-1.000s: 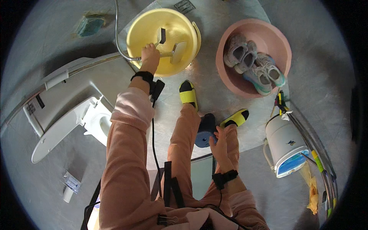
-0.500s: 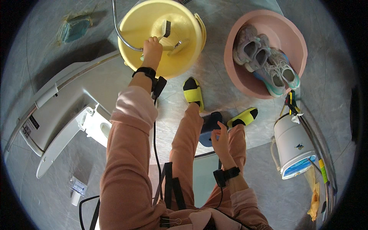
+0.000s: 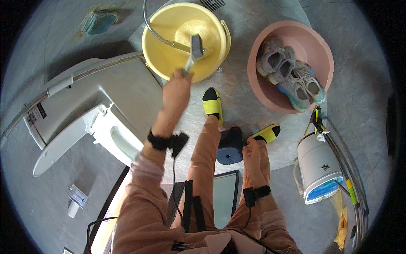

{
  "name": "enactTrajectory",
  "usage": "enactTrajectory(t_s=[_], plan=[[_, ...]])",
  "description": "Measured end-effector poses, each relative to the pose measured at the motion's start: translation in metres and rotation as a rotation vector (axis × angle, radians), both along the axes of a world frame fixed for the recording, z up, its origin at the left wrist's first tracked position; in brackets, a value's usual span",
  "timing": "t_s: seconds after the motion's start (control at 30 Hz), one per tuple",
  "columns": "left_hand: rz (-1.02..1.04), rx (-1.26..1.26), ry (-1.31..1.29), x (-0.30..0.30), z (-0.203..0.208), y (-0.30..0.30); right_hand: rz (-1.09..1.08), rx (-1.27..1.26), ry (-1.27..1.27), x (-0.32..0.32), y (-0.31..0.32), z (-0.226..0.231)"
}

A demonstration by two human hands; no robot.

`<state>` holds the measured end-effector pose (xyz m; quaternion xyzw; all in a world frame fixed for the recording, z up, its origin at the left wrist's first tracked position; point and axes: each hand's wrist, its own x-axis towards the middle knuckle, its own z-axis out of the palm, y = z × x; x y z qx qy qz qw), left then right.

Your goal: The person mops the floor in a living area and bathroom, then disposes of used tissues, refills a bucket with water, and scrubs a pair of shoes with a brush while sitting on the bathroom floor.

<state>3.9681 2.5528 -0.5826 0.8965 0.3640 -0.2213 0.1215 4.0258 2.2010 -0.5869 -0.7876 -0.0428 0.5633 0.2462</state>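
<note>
My left hand [image 3: 176, 91] is closed round the pale handle of a scrub brush [image 3: 196, 46]. The brush's grey head is raised over the near part of a yellow bucket [image 3: 150, 63]. A shower hose [image 3: 155, 33] curves into the bucket, its pale handle [image 3: 181, 46] lying inside, partly behind the brush. My right hand [image 3: 252, 156] rests over my right thigh with its fingers curled in and nothing visible in them. To the right, a pink basin [image 3: 256, 86] holds several grey and white sneakers [image 3: 292, 76].
A dark blue stool [image 3: 229, 155] stands between my yellow slippers [image 3: 212, 106]. At left is a toilet [image 3: 122, 139] with its seat beside a metal rail. On the right stands a white bin [image 3: 319, 165] next to metal poles [image 3: 349, 182]. A floor drain [image 3: 212, 4] lies beyond the bucket.
My left hand has pulled back toward me with the brush, off the shower handle and out over the bucket's near rim. My right hand's fingers have curled in. The whole view has shifted slightly.
</note>
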Motion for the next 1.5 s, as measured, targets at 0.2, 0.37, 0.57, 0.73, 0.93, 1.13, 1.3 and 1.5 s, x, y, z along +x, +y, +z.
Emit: enactTrajectory(t_s=[0.2,0.37,0.57,0.73,0.93,1.13,1.3,1.5], plan=[[0.313,-0.571,-0.112,0.019,0.045,-0.141,-0.079,0.156,-0.11,0.019,-0.04,-0.015],[0.298,-0.955,-0.457,0.038,0.004,-0.202,-0.075,0.307,-0.034,0.066,-0.072,-0.076],[0.129,-1.043,-0.413,0.045,-0.055,-0.205,-0.171,0.409,-0.01,0.14,-0.057,-0.117],[-0.077,-0.86,-0.5,0.07,-0.074,-0.163,0.037,0.444,-0.232,0.183,-0.041,-0.093],[-0.078,-0.733,-0.54,0.082,-0.062,-0.151,0.052,0.377,-0.507,0.201,-0.078,-0.063],[-0.17,-0.688,-0.581,0.082,-0.049,-0.172,0.055,0.382,-0.67,0.181,-0.098,-0.034],[-0.253,-0.726,-0.625,0.084,-0.026,-0.2,0.078,0.522,-0.717,0.17,-0.105,-0.024],[-0.383,-0.667,-0.826,0.072,-0.033,-0.229,0.139,0.536,-0.809,0.146,-0.125,-0.018]])
